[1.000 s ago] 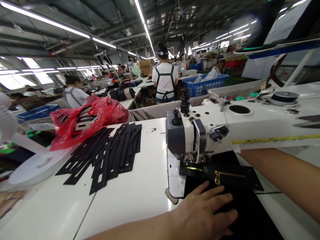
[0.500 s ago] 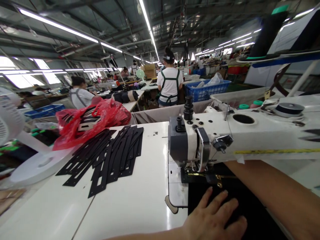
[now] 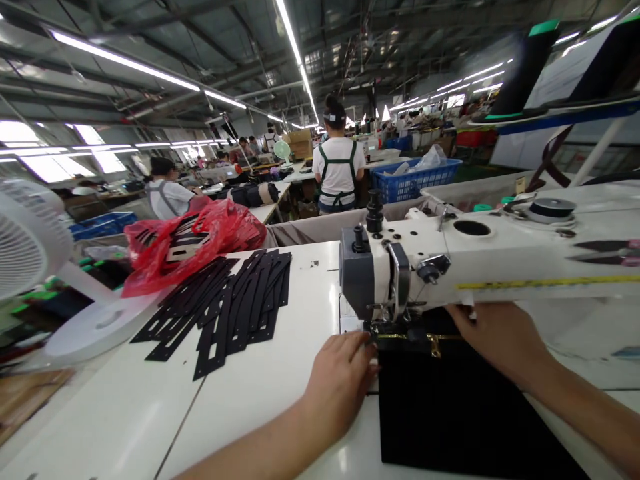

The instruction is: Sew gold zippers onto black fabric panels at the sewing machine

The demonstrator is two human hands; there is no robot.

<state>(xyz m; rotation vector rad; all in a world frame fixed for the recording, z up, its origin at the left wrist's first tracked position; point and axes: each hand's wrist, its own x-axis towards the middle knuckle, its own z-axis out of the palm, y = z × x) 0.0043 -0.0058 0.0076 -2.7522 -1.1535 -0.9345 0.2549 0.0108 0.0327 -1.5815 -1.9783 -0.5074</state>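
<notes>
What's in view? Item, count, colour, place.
sewing machine: 1, white and grey, right
fabric: 1 visible, black, partly under machine
zipper: 1, gold, partly under machine
strips: many, black, left of machine
table: 1, white, foreground
bag: 1, red, behind strips
fans: 2, white left, pale green background
crates: at least 2, blue, background
thread cones: at least 2, black and green, upper right
tape: 1, yellow, on machine
co-workers: several, two nearest in white, background
left hand: 1, bare, by zipper's left end
right hand: 1, bare, right of zipper

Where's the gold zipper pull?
The gold zipper pull is right of centre in the head view, on black fabric, between left hand and right hand.
</notes>
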